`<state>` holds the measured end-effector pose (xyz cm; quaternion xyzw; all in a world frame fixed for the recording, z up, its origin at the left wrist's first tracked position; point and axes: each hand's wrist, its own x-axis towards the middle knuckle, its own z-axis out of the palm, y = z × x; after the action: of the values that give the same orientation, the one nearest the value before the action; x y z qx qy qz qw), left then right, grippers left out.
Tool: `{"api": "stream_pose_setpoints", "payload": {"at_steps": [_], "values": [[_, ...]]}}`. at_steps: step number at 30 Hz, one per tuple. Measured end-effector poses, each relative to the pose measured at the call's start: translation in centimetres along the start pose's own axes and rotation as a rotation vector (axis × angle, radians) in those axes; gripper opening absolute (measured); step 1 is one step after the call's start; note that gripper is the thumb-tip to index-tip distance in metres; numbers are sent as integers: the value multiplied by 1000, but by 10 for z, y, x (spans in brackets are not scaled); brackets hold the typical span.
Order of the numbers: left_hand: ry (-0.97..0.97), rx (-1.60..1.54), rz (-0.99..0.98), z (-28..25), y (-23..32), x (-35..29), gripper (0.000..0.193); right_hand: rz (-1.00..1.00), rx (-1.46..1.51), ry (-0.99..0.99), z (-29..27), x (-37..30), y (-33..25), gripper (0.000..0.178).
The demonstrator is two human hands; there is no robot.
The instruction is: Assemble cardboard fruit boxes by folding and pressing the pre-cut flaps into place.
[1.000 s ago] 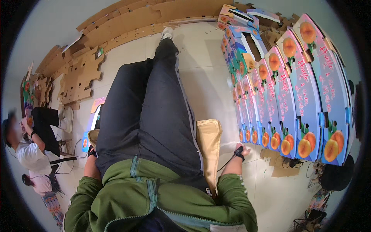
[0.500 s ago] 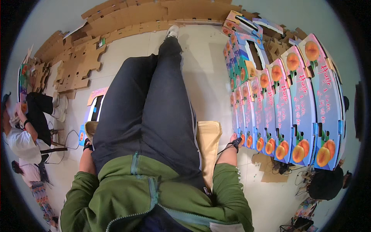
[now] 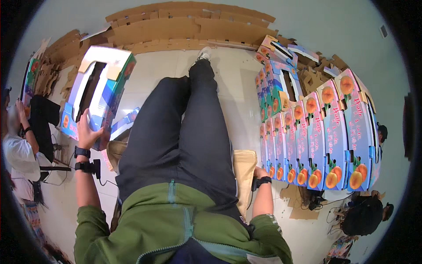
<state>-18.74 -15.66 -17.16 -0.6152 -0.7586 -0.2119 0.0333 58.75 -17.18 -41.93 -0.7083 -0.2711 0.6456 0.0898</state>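
Observation:
My left hand [image 3: 90, 131] grips the near end of a colourful cardboard fruit box [image 3: 109, 90], with a pink, blue and green print and a long dark slot in its upper side. The box is raised and tilted to the left of my legs. Low beside my right thigh is my right hand [image 3: 261, 172], next to a beige flap [image 3: 245, 166]. Its fingers are partly hidden, and I cannot make out anything in them. Another blue-printed carton [image 3: 125, 123] shows partly behind my left thigh.
A row of pink and blue fruit boxes [image 3: 314, 141] stands on the right, with more boxes [image 3: 281, 81] behind it. Brown cardboard sheets [image 3: 176, 28] line the far wall. One person [image 3: 22, 149] sits at the left, another [image 3: 362, 215] at the right.
My left hand has come up from beside my thigh with the fruit box, now raised at the left. My right hand has moved back from the row of boxes toward my thigh.

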Motion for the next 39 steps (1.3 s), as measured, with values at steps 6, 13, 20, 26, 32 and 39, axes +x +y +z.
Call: {"api": "stream_pose_setpoints", "payload": {"at_steps": [6, 13, 20, 26, 32, 39], "values": [[31, -111, 235, -77, 88, 10, 103, -778, -402, 432, 4, -111, -128, 23], [-428, -387, 591, -95, 166, -14, 105, -1756, -725, 538, 112, -319, -263, 24], [-582, -232, 902, -101, 198, 1, 98, -1665, -997, 287, 189, -307, -276, 55], [-548, -212, 871, -99, 200, -1, 84, -1552, -1057, 256, 184, -288, -269, 64], [-451, -169, 783, -88, 210, -30, 79, -1577, -1051, 337, 191, -289, -257, 62], [-314, -83, 735, -80, 214, -49, 74, -1595, -1022, 591, 212, -290, -251, 55]]}}
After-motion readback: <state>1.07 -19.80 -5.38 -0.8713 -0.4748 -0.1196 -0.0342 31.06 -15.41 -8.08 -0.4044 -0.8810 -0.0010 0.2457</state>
